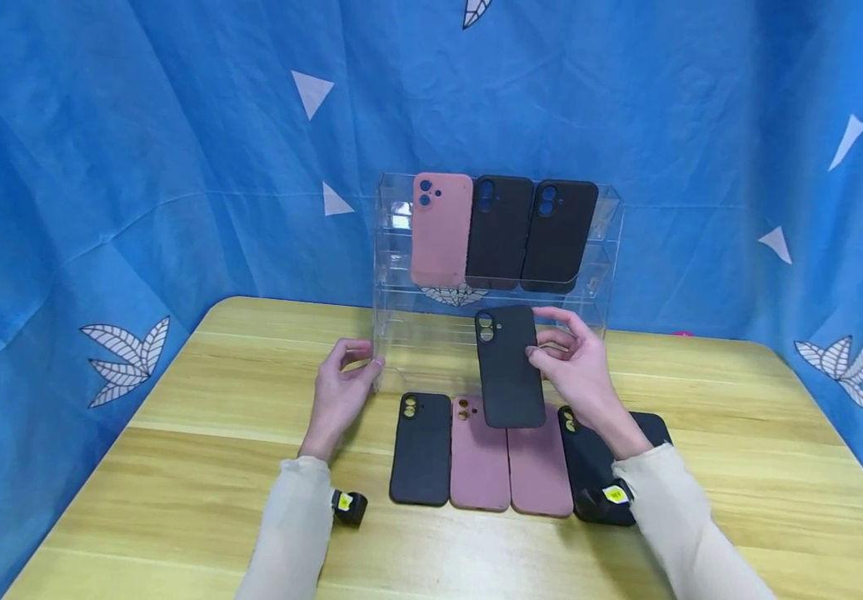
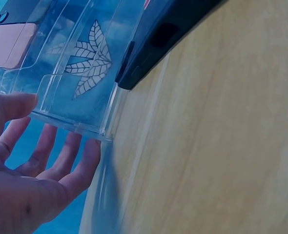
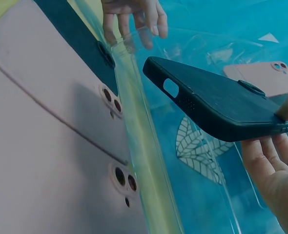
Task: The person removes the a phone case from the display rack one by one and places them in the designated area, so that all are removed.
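In front of the clear rack (image 1: 392,267), a black phone case (image 1: 510,367) is pinched at its side by the right hand (image 1: 580,371), apparently leaving its lower end free; the rack's left edge is gripped by the left hand (image 1: 341,392), presumably for steadiness.

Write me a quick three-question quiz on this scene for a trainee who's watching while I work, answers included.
1. Multiple choice: what colour is the held phone case in the right hand?
A: pink
B: black
C: white

2. True or false: the left hand is at the side of the clear rack.

3. Ordering: going left to right in the head view, name the colours of the three upper cases standing in that rack.

Key:
1: B
2: True
3: Pink, black, black
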A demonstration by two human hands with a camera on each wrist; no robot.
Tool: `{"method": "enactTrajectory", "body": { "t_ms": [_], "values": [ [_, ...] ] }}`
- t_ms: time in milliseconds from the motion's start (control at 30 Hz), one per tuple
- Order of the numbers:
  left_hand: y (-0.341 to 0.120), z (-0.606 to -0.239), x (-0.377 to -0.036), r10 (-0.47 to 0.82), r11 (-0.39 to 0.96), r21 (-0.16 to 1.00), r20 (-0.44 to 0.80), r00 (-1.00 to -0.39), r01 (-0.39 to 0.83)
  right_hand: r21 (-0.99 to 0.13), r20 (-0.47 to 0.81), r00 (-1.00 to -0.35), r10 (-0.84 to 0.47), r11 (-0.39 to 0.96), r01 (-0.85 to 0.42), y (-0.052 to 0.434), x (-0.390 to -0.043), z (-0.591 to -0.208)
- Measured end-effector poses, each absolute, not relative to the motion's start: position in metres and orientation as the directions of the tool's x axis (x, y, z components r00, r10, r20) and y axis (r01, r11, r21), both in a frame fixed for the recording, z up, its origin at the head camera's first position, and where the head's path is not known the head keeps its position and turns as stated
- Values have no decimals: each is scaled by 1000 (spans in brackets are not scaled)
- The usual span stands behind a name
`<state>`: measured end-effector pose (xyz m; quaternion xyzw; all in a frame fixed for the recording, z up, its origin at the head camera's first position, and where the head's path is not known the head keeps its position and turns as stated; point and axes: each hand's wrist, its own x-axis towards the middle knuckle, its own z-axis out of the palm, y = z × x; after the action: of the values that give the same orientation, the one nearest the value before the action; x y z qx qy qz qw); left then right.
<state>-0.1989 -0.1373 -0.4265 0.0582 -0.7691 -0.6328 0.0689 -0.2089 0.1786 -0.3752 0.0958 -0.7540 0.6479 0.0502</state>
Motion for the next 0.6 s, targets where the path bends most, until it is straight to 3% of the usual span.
{"method": "enactTrajectory", "body": {
  "t_ms": [600],
  "values": [
    [-137,-426,-200,-170,165,986,13,-985,-15,-977,142,-989,-33,159,-145,212,-193,-374]
  ]
}}
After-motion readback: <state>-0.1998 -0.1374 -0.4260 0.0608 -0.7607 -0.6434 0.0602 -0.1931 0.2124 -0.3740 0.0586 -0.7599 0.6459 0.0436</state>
